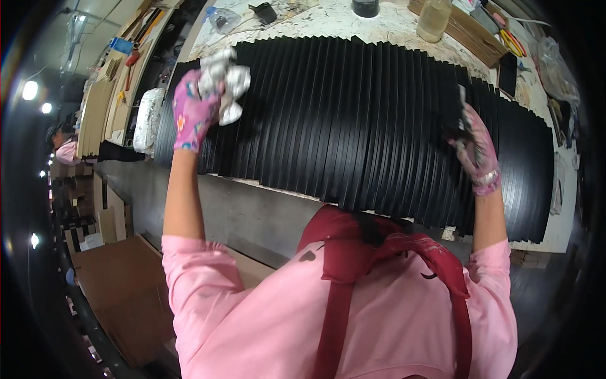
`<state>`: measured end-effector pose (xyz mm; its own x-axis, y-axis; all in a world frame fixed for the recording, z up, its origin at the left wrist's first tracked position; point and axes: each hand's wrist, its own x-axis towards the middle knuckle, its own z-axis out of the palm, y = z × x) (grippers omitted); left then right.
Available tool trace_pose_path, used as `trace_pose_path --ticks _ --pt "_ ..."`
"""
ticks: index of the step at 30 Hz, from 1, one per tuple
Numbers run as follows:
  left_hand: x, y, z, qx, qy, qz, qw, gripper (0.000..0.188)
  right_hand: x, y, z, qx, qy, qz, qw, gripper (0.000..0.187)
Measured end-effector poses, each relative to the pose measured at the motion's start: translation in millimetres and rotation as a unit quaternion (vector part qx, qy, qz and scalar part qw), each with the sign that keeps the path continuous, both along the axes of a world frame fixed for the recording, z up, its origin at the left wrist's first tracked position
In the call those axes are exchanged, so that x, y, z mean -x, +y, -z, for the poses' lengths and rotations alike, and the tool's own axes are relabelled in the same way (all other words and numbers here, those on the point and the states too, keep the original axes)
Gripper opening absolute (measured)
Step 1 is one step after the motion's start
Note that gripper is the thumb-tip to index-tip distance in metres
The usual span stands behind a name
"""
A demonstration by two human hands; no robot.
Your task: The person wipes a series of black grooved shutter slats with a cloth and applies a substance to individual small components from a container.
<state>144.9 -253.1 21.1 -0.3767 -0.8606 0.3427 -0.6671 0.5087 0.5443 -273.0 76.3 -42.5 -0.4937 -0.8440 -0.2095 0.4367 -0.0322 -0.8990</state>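
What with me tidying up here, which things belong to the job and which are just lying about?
Apparently in use:
white crumpled cloth, in the left hand
dark blurred object, seemingly in the right hand
black strips, beneath both hands

Apparently lying about:
bottle
yellow-handled tool
brown cardboard, lower left

Inscriptions: no legible lettering, labels, brands or numbers. Marks: one dark heart-shaped print [307, 256] and one dark curved line [429, 276], on pink garment [252, 322].
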Motion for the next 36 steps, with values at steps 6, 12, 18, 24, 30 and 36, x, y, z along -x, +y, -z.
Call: trace_pose_path --ticks 6,12,18,24,30,36 --pt "-31 44 19 -0.018 -0.483 0.023 0.875 0.074 -23 -81 -14 -0.003 0.299 -0.139 0.944 0.044" --pt "10 106 37 0.052 -0.206 0.041 0.976 0.092 -37 -133 -13 0.151 0.675 -0.167 0.702 0.051" --pt "51 169 69 0.022 -0.234 -0.001 0.972 0.106 -78 -183 -9 0.238 0.734 -0.32 0.549 0.048" --pt "57 180 111 0.019 -0.242 0.011 0.97 0.102 -98 -217 23 0.309 0.752 -0.397 0.426 0.039" --pt "60 176 112 0.0 -0.266 0.011 0.964 0.099 -79 -335 28 -0.106 0.489 -0.435 0.749 0.026" --pt "61 180 102 -0.013 -0.277 0.001 0.961 0.101 -101 -270 26 0.432 0.723 -0.291 0.454 0.026"
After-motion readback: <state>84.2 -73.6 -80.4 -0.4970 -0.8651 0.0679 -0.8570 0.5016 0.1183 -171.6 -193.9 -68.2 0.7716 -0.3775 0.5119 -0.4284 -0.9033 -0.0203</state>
